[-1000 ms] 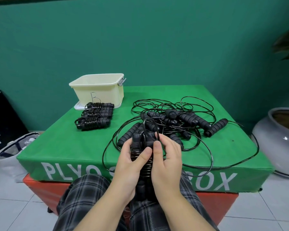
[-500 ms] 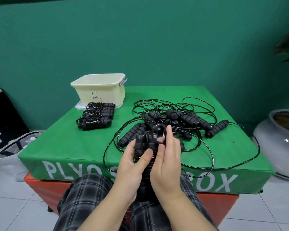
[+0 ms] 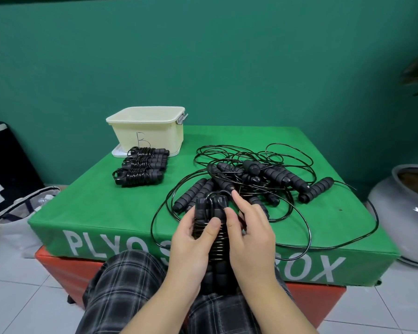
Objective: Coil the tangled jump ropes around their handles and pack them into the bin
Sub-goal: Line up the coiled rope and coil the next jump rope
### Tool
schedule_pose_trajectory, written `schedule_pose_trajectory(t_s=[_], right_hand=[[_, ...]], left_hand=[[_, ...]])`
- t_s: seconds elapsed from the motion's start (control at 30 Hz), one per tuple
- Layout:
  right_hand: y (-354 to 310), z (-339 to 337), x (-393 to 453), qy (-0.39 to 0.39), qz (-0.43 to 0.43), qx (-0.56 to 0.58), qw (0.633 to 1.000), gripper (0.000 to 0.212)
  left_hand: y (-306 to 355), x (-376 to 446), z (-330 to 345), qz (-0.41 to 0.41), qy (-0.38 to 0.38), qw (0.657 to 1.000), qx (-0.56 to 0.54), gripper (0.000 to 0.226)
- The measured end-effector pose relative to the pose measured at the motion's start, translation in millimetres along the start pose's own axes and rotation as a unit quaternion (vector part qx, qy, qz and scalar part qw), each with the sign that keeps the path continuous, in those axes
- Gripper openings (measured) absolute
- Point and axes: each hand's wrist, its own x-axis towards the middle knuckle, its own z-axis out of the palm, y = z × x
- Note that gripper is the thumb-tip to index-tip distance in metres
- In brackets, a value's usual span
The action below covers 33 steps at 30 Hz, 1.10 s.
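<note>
a person sits at the six o'clock edge of a green plyo box [image 3: 106, 213], plaid trousers [image 3: 121, 280] showing below. the left hand [image 3: 191, 242] grips a pair of black handles [image 3: 211, 213] stood upright over the lap, fingers curled round the far side and the thumb pressed across the black cord already wound about them. the right hand [image 3: 249, 230] sits just beside at three o'clock, its thumb against the wound cord and its forefinger stretched up toward twelve o'clock, touching a small loop of cord at the handle tops; whether the other fingers pinch anything cannot be told.

beyond the hands, toward one o'clock, lies the tangled pile of ropes [image 3: 253, 174], foam handles heaped in loose black loops, one long loop trailing over the near edge of the box. at eleven o'clock three coiled ropes [image 3: 143, 167] lie side by side, touching, just in front of the cream bin [image 3: 152, 133], which stands on a white lid and bears a handwritten letter b.

a grey ceramic pot [image 3: 403, 213] stands on the tiled floor at three o'clock; a pale bag [image 3: 17, 213] slumps at nine o'clock.
</note>
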Motion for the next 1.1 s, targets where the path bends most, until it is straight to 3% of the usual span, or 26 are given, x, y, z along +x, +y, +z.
schedule_pose_trajectory(t_s=[0.33,0.47,0.53,0.8,1.1], right_hand=[[-8,-10,3,-0.054,-0.101,-0.075,0.991,0.035],[-9,-13,3,-0.066,-0.116,-0.037,0.99,0.033],[-10,-14,3,-0.055,-0.114,-0.026,0.992,0.031],[-8,-26,12,0.005,-0.077,0.026,0.997,0.028],[-2,-16,2,-0.068,-0.107,0.002,0.992,0.037]], left_hand=[[1,-1,-3,0.061,-0.011,0.997,0.045,0.039],[4,-1,-3,0.098,-0.017,0.992,0.077,0.072],[6,0,-1,0.112,-0.022,0.99,0.08,0.077],[9,6,12,0.12,-0.013,0.99,0.068,0.064],[8,5,6,0.107,-0.002,0.992,0.06,0.042]])
